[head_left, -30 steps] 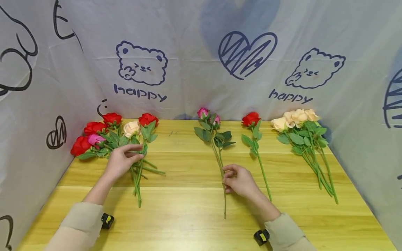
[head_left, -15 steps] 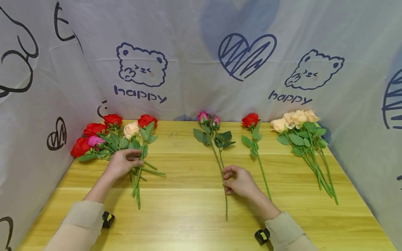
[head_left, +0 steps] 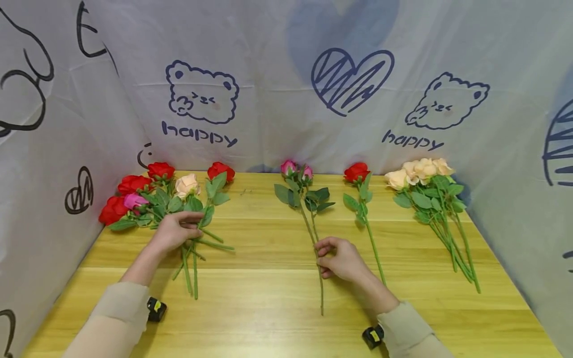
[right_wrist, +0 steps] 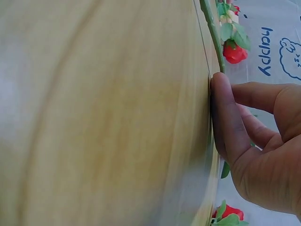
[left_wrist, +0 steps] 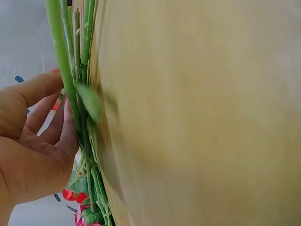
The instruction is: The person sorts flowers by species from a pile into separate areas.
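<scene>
My left hand (head_left: 175, 231) pinches the green stem (left_wrist: 63, 56) of a red rose (head_left: 221, 172) between thumb and fingers, above the left bunch. Beside that rose lie a cream rose (head_left: 187, 185), several other red roses (head_left: 134, 184) and a pink rosebud (head_left: 135, 201), their stems crossing under the hand. My right hand (head_left: 343, 259) holds the thin stem (head_left: 321, 293) of one of two pink roses (head_left: 288, 167) at the middle of the table. In the right wrist view, thumb and fingertips meet on that stem (right_wrist: 214, 35) close to the tabletop.
A single red rose (head_left: 356, 172) lies right of the pink ones, its stem passing near my right forearm. Farther right is a bunch of cream roses (head_left: 423, 170). A printed white cloth (head_left: 277, 114) stands behind the wooden table (head_left: 250, 318) and at both sides.
My left hand has moved the red rose's bloom a little to the right, and the stem ends below have spread apart. My right hand has stayed nearly still on its stem.
</scene>
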